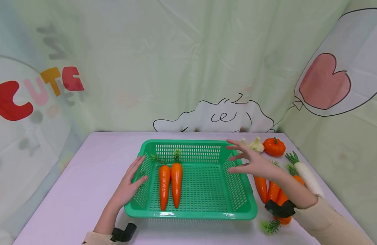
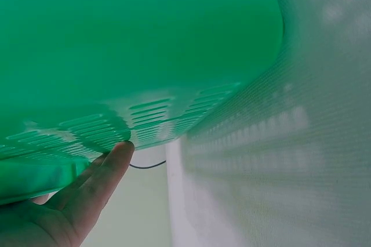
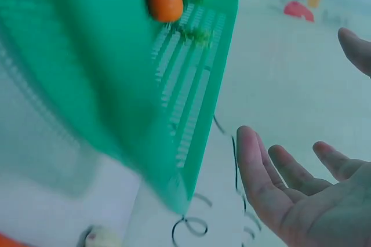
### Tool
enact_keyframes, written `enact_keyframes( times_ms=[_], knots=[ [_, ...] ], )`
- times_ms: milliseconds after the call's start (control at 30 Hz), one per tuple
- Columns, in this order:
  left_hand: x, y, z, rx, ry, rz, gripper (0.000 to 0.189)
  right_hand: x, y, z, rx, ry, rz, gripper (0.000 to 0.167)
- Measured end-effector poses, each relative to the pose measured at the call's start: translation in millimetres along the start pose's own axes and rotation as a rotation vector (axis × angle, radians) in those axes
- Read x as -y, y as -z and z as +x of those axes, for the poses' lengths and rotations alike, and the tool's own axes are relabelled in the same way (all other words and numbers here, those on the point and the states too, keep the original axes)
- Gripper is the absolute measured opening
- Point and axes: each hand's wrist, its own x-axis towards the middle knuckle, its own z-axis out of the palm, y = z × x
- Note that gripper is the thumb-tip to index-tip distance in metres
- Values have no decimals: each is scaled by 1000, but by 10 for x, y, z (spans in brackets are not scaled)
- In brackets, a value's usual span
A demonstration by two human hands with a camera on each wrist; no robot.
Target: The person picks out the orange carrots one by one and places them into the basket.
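A green plastic basket (image 1: 191,214) with slotted walls stands in the middle of the table. Two carrots (image 1: 176,183) with leafy tops lie side by side in its left half. My left hand (image 1: 128,187) is at the basket's left side, thumb apart from the straight fingers. In the left wrist view its fingertips (image 2: 123,148) are right at the outer wall. Over the basket's right rim hovers my right hand (image 1: 252,163), fingers spread and nothing in them. The right wrist view shows this hand (image 3: 313,200) raised beside the basket wall (image 3: 203,102).
Right of the basket lie several more carrots (image 1: 261,189), partly hidden by my right forearm, and a white radish (image 1: 309,178). Behind them are garlic bulbs (image 1: 257,145) and an orange pumpkin (image 1: 274,147). A printed curtain (image 1: 130,68) hangs behind the table.
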Motion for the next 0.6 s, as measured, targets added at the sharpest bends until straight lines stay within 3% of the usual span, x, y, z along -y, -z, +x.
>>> enact_keyframes(
  times_ms=[333,600],
  knots=[
    [19,-16,5,-3,-5,10,62,-213,186,-294,-137,-3,-53,80],
    [22,-8,6,-8,-4,14,62,-438,288,-389,-203,-51,-109,78]
  ],
)
